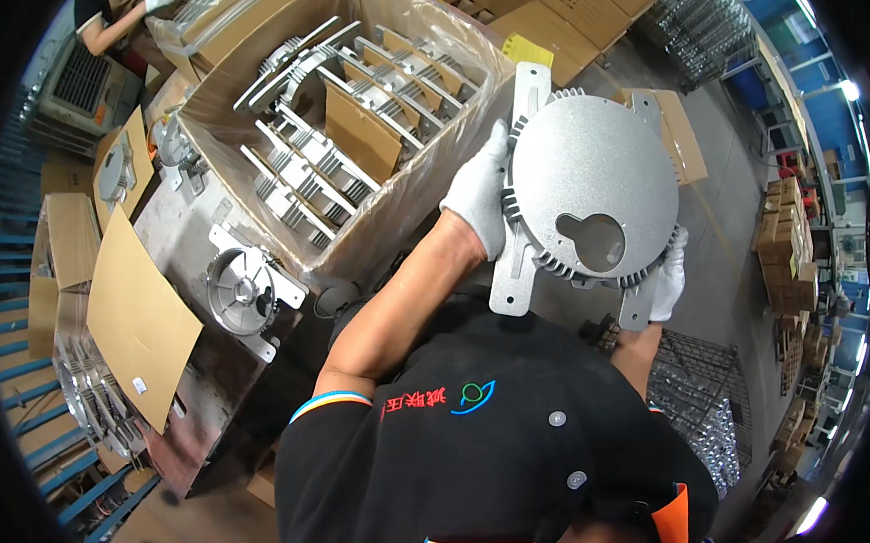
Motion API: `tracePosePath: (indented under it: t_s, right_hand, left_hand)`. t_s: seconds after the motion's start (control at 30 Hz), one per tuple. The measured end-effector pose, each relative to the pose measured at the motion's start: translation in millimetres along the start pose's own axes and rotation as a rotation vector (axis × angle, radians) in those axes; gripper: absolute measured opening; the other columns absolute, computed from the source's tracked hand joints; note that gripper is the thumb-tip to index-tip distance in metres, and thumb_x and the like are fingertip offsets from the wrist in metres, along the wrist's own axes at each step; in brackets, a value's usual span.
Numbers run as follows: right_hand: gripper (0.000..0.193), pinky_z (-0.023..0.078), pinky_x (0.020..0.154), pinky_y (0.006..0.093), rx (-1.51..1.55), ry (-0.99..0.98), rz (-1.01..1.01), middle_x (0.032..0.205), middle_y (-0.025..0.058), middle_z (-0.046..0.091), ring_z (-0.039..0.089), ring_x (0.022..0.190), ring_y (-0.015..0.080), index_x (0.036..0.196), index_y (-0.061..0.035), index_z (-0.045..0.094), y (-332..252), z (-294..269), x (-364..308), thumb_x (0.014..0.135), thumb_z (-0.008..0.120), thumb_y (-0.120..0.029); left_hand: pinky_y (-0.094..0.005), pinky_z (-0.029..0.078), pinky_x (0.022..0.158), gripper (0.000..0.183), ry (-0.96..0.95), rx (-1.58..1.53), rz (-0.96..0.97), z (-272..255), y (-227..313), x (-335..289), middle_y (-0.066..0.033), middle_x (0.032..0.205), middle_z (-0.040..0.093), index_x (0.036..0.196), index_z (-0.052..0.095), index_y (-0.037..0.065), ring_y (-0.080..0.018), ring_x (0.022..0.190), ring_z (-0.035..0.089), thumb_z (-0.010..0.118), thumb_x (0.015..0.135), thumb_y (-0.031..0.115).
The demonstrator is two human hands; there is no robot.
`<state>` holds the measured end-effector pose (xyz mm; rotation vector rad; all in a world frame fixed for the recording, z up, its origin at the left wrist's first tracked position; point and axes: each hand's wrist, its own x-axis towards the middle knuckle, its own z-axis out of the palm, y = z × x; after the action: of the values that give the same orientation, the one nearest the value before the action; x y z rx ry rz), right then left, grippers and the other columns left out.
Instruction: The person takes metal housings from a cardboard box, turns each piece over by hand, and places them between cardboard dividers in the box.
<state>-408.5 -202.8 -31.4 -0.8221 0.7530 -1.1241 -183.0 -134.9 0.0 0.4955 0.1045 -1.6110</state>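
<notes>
A round silver metal casting point(586, 178) with cooling fins on its rim, flat mounting bars and a keyhole-shaped opening is held up in front of me, its smooth face in view. My left hand point(480, 197), in a white glove, grips the casting's left edge beside one bar. Gloved in white too, my right hand point(670, 279) closes on the lower right rim; its fingers are partly hidden behind the part. Left of the casting stands a large carton point(440, 169) lined with clear plastic, where several similar castings point(304, 170) stand on edge between cardboard dividers point(361, 129).
Another casting point(242, 292) lies on the worktable point(176, 234) at left, near a cardboard sheet point(141, 318). More castings point(101, 403) are stacked at far left. Closed cartons point(579, 13) stand behind. At upper left a co-worker's gloved hand point(161, 0) shows. A wire basket point(702, 386) is at lower right.
</notes>
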Motion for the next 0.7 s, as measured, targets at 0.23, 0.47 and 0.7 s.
tracePosePath:
  t_s: [0.23,0.47,0.7]
  right_hand:
    - [0.051,0.044,0.082,0.0367,-0.062,0.043,0.008,0.109,0.013,0.053,0.053,0.096,0.0239,0.113,-0.0014,0.047,1.9,0.1,-11.4,0.089,0.039,-0.045]
    - [0.053,0.041,0.087,0.0368,-0.004,0.045,-0.032,0.117,0.0125,0.05,0.05,0.103,0.0237,0.119,0.0001,0.044,-8.5,11.2,-13.6,0.091,0.036,-0.044]
    - [0.046,0.038,0.092,0.0359,0.36,-0.146,0.264,0.12,0.009,0.048,0.047,0.108,0.0237,0.122,-0.0066,0.044,-9.9,6.2,17.5,0.093,0.029,-0.039]
  left_hand:
    - [-0.0349,0.051,0.067,0.044,0.02,-0.002,-0.004,1.0,-0.9,-5.8,-0.0045,0.092,0.061,0.105,0.055,0.01,-0.0159,0.079,0.059,0.039,0.089,0.048]
    - [-0.0314,0.051,0.063,0.041,0.006,0.18,-0.019,2.1,3.9,5.7,-0.0033,0.086,0.062,0.1,0.056,0.009,-0.0135,0.073,0.06,0.04,0.089,0.044]
    - [-0.0285,0.048,0.069,0.04,-0.169,0.469,-0.069,4.2,15.2,28.9,-0.0075,0.09,0.061,0.098,0.057,0.003,-0.0133,0.075,0.058,0.043,0.09,0.041]
